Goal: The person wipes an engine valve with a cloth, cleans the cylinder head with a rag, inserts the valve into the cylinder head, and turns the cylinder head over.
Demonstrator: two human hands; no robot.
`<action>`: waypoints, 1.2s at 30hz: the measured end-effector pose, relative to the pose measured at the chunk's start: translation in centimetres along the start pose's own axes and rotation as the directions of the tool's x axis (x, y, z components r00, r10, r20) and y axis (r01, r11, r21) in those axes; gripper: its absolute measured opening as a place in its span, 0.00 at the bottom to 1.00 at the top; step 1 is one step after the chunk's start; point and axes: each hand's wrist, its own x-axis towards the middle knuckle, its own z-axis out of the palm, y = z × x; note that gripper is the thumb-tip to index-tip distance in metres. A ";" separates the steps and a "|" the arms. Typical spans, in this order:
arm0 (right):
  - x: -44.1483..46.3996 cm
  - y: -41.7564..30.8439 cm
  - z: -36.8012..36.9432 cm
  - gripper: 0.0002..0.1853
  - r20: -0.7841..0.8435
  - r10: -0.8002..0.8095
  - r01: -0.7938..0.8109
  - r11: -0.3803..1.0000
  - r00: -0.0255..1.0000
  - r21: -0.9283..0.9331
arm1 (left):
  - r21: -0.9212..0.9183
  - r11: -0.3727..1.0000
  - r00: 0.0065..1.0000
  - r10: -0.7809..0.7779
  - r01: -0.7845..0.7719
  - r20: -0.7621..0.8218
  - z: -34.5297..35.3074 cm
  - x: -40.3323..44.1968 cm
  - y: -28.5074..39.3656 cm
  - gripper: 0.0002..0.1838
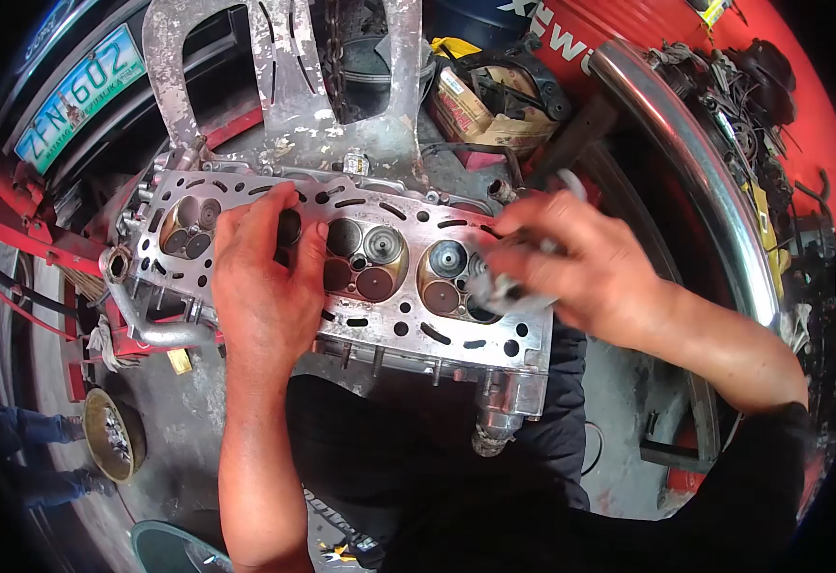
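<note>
A metal cylinder head [411, 212] lies with its flat face up, showing several round chambers with valves. On its left part rests my left hand [270, 263], fingers apart over the second chamber, holding nothing. My right hand [585, 263] is closed around a crumpled grey rag [518, 282] over the rightmost chamber [445, 296]; hand and rag are partly smeared by motion. A curved pipe [160, 332] sticks out at the left end of the cylinder head.
Behind the cylinder head stands a worn metal chair [294, 143]. Right of it are a chrome bar [700, 158] and greasy parts on a red surface. A cardboard box [480, 115] sits behind. At lower left are a round basin [95, 435] and another person's legs [41, 458].
</note>
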 end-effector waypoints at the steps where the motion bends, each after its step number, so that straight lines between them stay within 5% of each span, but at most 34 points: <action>1: 0.2 0.6 1.2 0.16 0.029 -0.160 0.162 0.984 0.987 -0.069 | 0.000 1.000 1.000 -0.004 0.004 -0.005 0.0 0.0 0.0 0.20; 3: 0.6 0.9 1.4 0.16 0.212 -0.400 0.443 0.869 0.892 -0.222 | -0.003 1.000 0.999 -0.031 0.031 0.004 -0.1 0.0 0.2 0.19; 9: 2.2 -0.4 -1.1 0.17 0.524 -0.232 0.393 0.893 0.820 -0.220 | -0.029 0.999 0.999 -0.046 0.046 -0.001 0.0 0.1 0.1 0.19; 11: 2.5 -0.9 -0.9 0.16 0.507 -0.234 0.416 0.865 0.830 -0.282 | -0.042 0.998 0.999 -0.043 0.043 -0.006 0.0 0.1 0.1 0.19; 15: 3.1 -0.2 -0.9 0.16 0.510 -0.127 0.175 0.983 0.851 -0.047 | -0.044 0.999 0.999 0.011 -0.012 -0.030 -0.2 0.1 -0.3 0.18; 16: 2.7 0.5 -1.1 0.16 0.498 -0.085 -0.037 0.972 0.863 0.230 | -0.062 0.998 1.000 -0.005 0.003 -0.027 -0.2 0.0 -0.4 0.18; 17: 2.3 1.1 -1.3 0.16 0.501 -0.033 -0.245 0.844 0.865 0.478 | -0.071 0.997 1.000 -0.009 0.007 -0.028 -0.2 0.0 -0.5 0.18; 18: 1.2 0.6 -1.6 0.16 0.422 0.072 -0.312 0.786 0.904 0.534 | -0.089 0.996 0.999 -0.019 0.016 -0.034 -0.1 0.0 -0.5 0.18; 21: -3.0 -0.5 -3.6 0.13 0.319 0.351 -0.474 0.635 0.880 0.610 | -0.133 0.991 0.999 -0.022 0.017 -0.038 0.0 0.1 -0.7 0.18; 23: -6.4 -2.2 -3.8 0.13 0.322 0.579 -0.637 0.495 0.749 0.591 | -0.149 0.989 0.999 -0.010 0.005 -0.033 0.0 0.1 -0.8 0.18; 28: -10.5 -3.6 -2.2 0.19 0.329 0.641 -0.688 0.454 0.694 0.567 | -0.170 0.985 0.998 -0.026 0.017 -0.053 0.2 0.0 -0.6 0.18; 30: -9.5 -4.8 -0.9 0.25 0.125 0.832 -0.624 0.297 0.540 0.723 | -0.191 0.981 0.997 -0.049 0.037 -0.058 0.3 0.0 -0.6 0.18; 31: -8.9 -4.4 -1.1 0.25 0.124 0.832 -0.624 0.299 0.541 0.722 | -0.184 0.982 0.997 -0.048 0.037 -0.058 0.3 0.0 -0.6 0.18; 33: -6.6 -2.7 -1.9 0.29 -0.023 0.527 -0.491 0.806 0.850 0.331 | -0.173 0.984 0.997 -0.050 0.038 -0.061 0.2 0.0 -0.6 0.18; 35: -3.9 -2.3 -1.7 0.29 0.011 0.449 -0.438 0.865 0.893 0.246 | -0.169 0.985 0.997 -0.050 0.038 -0.062 0.2 0.0 -0.6 0.18; 36: -2.5 -2.3 -1.3 0.27 0.058 0.300 -0.300 0.954 0.952 -0.005 | -0.164 0.986 0.997 -0.049 0.038 -0.066 0.2 0.0 -0.6 0.18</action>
